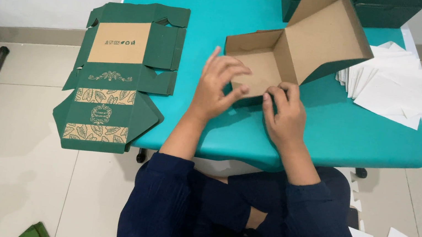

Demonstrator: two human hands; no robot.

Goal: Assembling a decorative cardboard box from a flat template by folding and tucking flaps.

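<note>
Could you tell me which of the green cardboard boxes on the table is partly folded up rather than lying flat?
The box under both hands, brown inside showing, lid raised; the flat stack lies unfolded at the table's left edge.

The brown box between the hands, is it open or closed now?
Open. The cardboard box has its lid flap raised, so the bare brown inside shows. Both hands, left and right, press its front wall.

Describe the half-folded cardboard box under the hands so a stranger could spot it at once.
On the teal table, look at the near middle, where the left hand and right hand press on a half-folded cardboard box. Unlike the flat green printed cardboard sheet at the table's left edge, it stands open, plain brown inside, lid raised.
</note>
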